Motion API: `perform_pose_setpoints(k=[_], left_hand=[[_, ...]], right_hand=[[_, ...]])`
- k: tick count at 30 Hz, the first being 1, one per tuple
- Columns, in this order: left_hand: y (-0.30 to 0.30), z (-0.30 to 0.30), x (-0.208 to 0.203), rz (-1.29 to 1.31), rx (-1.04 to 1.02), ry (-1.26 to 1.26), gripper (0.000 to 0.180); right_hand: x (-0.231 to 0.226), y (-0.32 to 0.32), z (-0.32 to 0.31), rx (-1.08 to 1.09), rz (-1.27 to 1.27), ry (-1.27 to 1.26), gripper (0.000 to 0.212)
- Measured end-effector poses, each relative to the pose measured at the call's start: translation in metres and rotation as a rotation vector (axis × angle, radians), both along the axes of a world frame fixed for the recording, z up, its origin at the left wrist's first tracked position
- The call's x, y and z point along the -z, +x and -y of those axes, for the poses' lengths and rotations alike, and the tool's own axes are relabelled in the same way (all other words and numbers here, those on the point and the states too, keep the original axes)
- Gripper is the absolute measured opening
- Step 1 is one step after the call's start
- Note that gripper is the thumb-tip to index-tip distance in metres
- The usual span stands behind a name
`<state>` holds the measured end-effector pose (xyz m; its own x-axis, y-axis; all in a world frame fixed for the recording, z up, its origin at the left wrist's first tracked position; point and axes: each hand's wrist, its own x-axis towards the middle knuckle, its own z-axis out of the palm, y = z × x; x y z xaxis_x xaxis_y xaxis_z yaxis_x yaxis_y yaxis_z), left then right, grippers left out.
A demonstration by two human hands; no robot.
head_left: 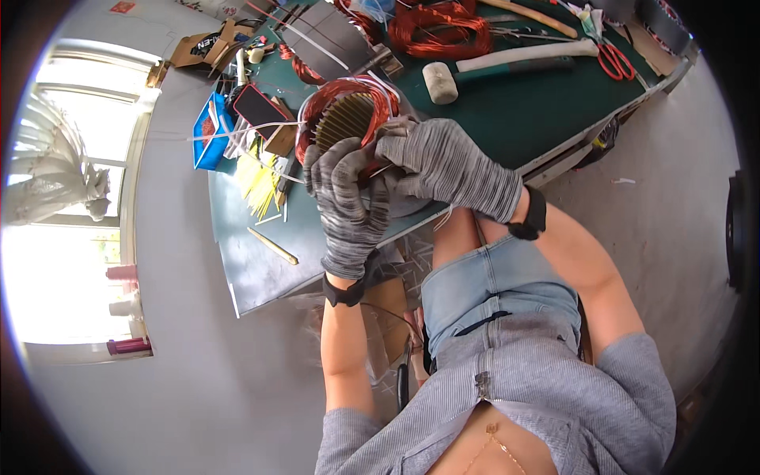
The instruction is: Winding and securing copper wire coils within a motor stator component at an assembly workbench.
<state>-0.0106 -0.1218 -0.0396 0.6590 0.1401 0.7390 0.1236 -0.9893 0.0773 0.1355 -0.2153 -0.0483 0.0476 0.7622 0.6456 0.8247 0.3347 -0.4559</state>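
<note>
A motor stator [342, 120] stands near the table's front edge, its slotted bore facing up. Red-brown copper winding [316, 101] rings its top. Both hands wear grey striped knit gloves and meet at the stator's near rim. My left hand [348, 202] is closed, its fingers bent over the copper wires on the near side. Beside it, my right hand [453, 165] is closed in a pinch on the same part of the winding. The fingertips partly hide what they grip. White lead sleeves [273, 127] stick out from the stator's left side.
Right of the stator lies a white-headed mallet [440, 82], with red-handled scissors [616, 61] beyond. Copper wire coils [439, 33] lie at the back. Leftward are a blue tray [209, 133], a phone [262, 105], yellow strips [260, 184] and a pointed stick [273, 246].
</note>
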Motion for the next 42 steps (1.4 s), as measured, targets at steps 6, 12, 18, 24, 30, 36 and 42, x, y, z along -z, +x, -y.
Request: perform_pose_setpoints(k=[6, 12, 18, 24, 30, 36, 42], left_hand=[[-0.005, 0.009, 0.0, 0.008, -0.14, 0.206, 0.029], [-0.009, 0.019, -0.013, -0.342, -0.379, 0.49, 0.032], [-0.017, 0.017, -0.004, -0.452, -0.415, 0.441, 0.036], [-0.03, 0.002, -0.003, -0.301, -0.241, 0.477, 0.035], [-0.005, -0.007, -0.02, -0.172, -0.123, 0.183, 0.03], [0.001, -0.005, -0.016, -0.26, -0.168, 0.129, 0.018], [0.016, 0.031, -0.016, -0.252, -0.234, 0.214, 0.021]], right_hand=[[0.014, 0.019, -0.008, -0.196, -0.528, 0.205, 0.018], [0.005, 0.011, -0.024, 0.233, -0.149, 0.084, 0.024], [0.008, 0.007, -0.031, 0.225, -0.237, 0.047, 0.023], [0.014, 0.013, -0.044, 0.173, -0.263, 0.062, 0.017], [0.043, 0.015, -0.022, 0.029, -0.846, 0.389, 0.018], [0.1, 0.009, 0.004, 0.365, -0.767, 0.068, 0.023], [0.097, 0.025, 0.012, 0.321, -0.72, 0.042, 0.029]])
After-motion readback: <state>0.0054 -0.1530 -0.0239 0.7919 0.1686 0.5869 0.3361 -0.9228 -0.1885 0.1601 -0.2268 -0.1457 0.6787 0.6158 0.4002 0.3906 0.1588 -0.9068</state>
